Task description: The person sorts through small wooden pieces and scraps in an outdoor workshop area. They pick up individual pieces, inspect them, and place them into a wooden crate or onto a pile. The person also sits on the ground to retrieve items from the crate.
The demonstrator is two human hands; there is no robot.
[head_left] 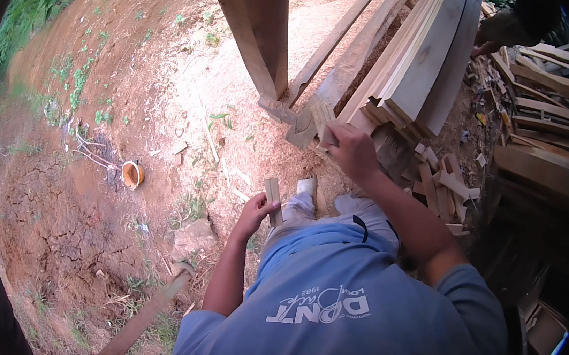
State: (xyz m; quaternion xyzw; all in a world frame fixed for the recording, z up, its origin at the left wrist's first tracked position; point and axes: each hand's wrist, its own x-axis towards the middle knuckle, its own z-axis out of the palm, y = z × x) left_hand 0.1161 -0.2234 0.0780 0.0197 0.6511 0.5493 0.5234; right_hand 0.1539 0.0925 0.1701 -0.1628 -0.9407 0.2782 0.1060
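Note:
My left hand (250,217) is closed around a short flat wooden block (273,193), held upright in front of my lap with its top end sticking out past the fingers. Farther out and to the right, my right hand (357,156) grips another short wooden block (322,117). That block is beside the end of a rough timber beam (352,73); whether the two touch, I cannot tell. The palm side of my right hand is hidden.
Long planks (420,67) are stacked ahead on the right, with wood offcuts (446,185) below. A thick wooden post (252,26) rises ahead. More boards (550,123) lie far right, near another person's hand (485,49). An orange container (132,174) sits on the dirt left.

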